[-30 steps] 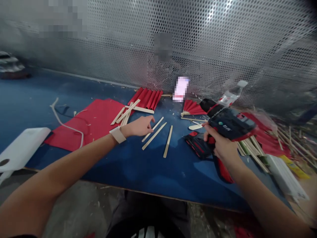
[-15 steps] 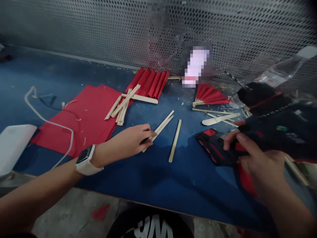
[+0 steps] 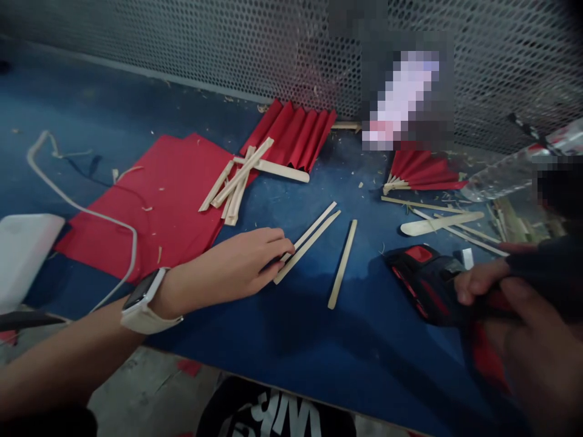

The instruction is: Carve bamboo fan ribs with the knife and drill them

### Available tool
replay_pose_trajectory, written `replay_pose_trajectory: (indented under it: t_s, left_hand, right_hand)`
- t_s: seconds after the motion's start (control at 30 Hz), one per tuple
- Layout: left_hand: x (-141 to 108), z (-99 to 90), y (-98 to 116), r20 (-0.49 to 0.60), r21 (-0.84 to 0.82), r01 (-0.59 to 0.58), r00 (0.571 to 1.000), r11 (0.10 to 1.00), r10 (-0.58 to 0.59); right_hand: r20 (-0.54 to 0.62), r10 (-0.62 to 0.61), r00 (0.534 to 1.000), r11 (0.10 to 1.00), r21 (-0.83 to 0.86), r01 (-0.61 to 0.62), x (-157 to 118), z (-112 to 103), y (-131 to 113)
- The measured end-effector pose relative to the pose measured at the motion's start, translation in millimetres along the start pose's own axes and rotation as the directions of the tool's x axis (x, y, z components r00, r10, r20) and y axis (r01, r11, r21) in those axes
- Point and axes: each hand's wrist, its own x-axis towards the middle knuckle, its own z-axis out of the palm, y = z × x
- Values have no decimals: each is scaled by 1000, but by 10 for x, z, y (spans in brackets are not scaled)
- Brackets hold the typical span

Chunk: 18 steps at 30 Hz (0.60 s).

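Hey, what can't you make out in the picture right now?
All in the head view:
Drill: body dark, cut off by the right edge.
Bottle: upper end beyond the right edge.
White object: cut off by the left edge.
Bright screen: pixelated, unreadable.
Stick: near end hidden by the left hand; grip unclear.

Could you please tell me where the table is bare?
The blue tabletop is bare along its front edge, between the left hand and the black-red power drill. Another patch, with small scraps, lies between the white cable and the grey perforated wall. The right is crowded: red pleated fan, pale wooden slats, clear plastic bottle.
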Motion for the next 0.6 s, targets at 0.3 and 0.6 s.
replay_pose_trajectory:
  t_s: [0.3,0.6]
  left_hand:
    - [-71,-86,-112,77,28,-159,985,987,156]
    - [6,-73,-127,71,-27,-170,983,985,171]
  right_hand:
    - [-11,101,995,971,218,-97,-22,92,-126]
    - [-39,80,996,971,228,-69,-48,117,-141]
